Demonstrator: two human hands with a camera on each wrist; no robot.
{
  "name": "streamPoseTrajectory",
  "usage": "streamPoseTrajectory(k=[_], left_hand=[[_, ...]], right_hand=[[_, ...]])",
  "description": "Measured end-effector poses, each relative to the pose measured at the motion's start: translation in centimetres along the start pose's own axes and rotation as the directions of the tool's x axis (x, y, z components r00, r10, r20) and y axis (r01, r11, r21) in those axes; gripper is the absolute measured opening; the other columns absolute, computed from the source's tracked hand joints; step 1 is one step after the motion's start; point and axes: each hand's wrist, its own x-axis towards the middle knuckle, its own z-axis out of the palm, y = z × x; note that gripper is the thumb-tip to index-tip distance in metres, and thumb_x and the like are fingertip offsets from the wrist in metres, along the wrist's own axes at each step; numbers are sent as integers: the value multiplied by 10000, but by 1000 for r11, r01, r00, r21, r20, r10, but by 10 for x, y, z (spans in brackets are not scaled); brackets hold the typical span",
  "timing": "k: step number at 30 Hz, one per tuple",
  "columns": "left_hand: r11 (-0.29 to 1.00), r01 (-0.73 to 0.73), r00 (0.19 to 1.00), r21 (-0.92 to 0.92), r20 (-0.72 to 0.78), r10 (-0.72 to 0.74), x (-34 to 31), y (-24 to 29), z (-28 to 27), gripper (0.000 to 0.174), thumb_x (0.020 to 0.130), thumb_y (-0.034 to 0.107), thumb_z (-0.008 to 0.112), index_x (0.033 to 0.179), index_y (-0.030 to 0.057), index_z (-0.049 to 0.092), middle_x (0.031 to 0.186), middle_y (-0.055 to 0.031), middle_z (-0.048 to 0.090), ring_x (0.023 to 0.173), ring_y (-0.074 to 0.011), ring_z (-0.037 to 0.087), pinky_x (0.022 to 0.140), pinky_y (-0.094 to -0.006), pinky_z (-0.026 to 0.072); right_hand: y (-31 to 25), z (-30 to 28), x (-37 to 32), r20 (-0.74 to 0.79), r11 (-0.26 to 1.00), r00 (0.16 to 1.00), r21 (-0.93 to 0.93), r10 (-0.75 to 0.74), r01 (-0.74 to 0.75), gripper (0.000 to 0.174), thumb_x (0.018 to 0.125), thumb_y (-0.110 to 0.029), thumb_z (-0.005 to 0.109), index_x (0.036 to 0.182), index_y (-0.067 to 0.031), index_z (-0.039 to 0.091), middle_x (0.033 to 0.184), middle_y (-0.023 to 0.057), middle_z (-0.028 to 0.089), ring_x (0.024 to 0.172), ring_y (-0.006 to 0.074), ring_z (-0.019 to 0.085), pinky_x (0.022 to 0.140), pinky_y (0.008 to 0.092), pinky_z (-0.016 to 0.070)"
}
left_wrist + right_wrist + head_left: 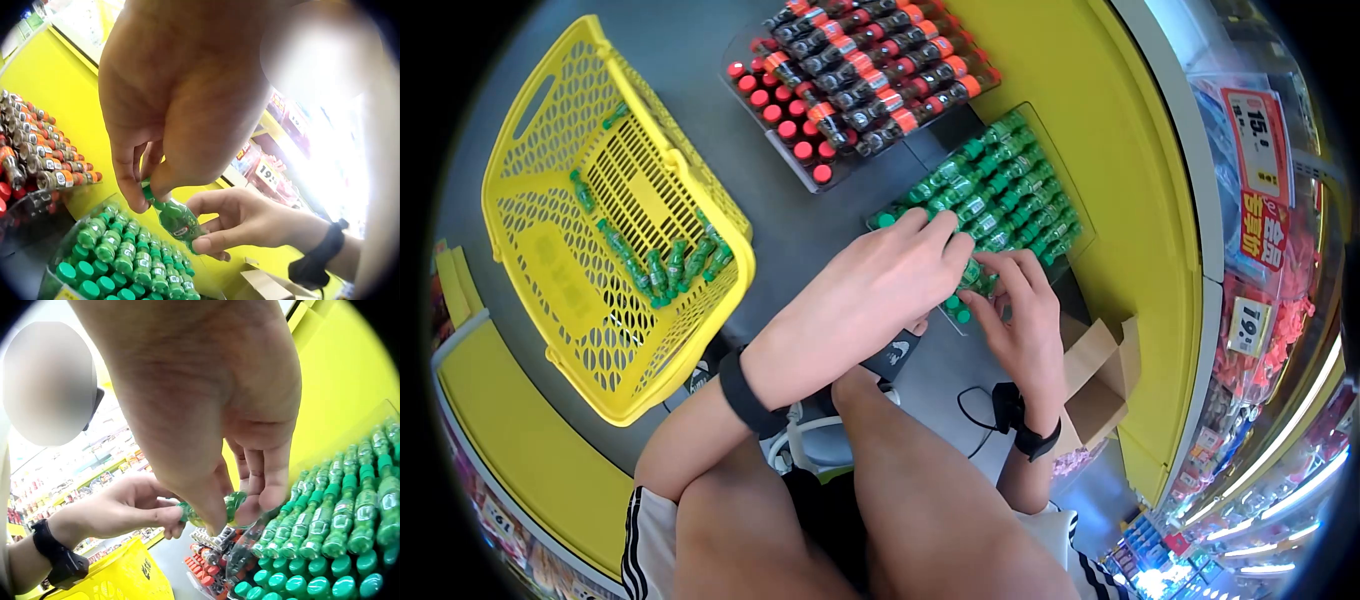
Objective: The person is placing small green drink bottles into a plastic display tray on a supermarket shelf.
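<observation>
One small green bottle (178, 222) is held between both hands above a clear bin of similar green bottles (125, 250). My left hand (181, 94) pinches its green cap end, and my right hand (240, 222) grips the lower end with thumb and fingers. In the right wrist view my right hand (212, 412) hides part of the bottle, while my left hand (125, 509) pinches the cap end. The head view has my left hand (890, 275) and right hand (1025, 320) close together at the bin's near edge; the held bottle is mostly hidden there.
A yellow basket (530, 240) with several green bottles lying inside stands at the left. Dark bottles with red caps (870, 75) fill a bin at the back. An opened cardboard box (1095, 405) is right of my legs, and shelves with price tags (1248, 325) line the far right.
</observation>
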Motion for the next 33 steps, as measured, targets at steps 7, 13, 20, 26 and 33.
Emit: streamPoseTrajectory(k=[7,13,20,26,33], left_hand=[[994,-88,996,-59,-28,87,50,2,64,808,572,-123,860,1335,-4,621,1271,-185,573,1213,-375,652,933,-444,647],[960,-121,990,-252,-96,100,67,10,115,764,831,-179,647,1567,-74,473,1656,-274,475,1517,-443,500,1246,-472,481],[965,-176,976,-192,98,197,62,11,140,718,779,-147,711,1482,-103,568,1587,-212,563,1435,-365,540,1223,-428,500],[971,-236,971,-39,43,237,64,2,147,750,752,-94,763,1483,-46,603,1572,-126,603,1392,-310,563,1141,-415,533],[967,-255,964,-3,76,255,68,-8,151,784,785,-50,773,1543,35,593,1605,-46,597,1400,-254,569,1164,-396,497]], right_hand=[[50,9,-19,-34,986,989,-88,142,-144,514,891,-100,860,1356,-21,655,1036,130,717,713,252,660,671,391,562],[75,16,-31,-200,925,905,125,377,-358,597,902,-102,847,1436,-15,593,951,154,752,740,224,733,696,374,598],[91,21,-34,-273,782,736,131,619,-609,556,924,-191,847,1394,3,624,854,129,746,733,243,754,695,383,604],[86,26,-24,-333,785,752,-51,569,-617,505,930,-192,821,1360,5,645,847,143,746,751,305,751,717,433,601],[85,31,-19,-331,796,794,-167,510,-581,497,961,-151,780,1391,43,625,1053,247,736,879,420,750,790,529,594]])
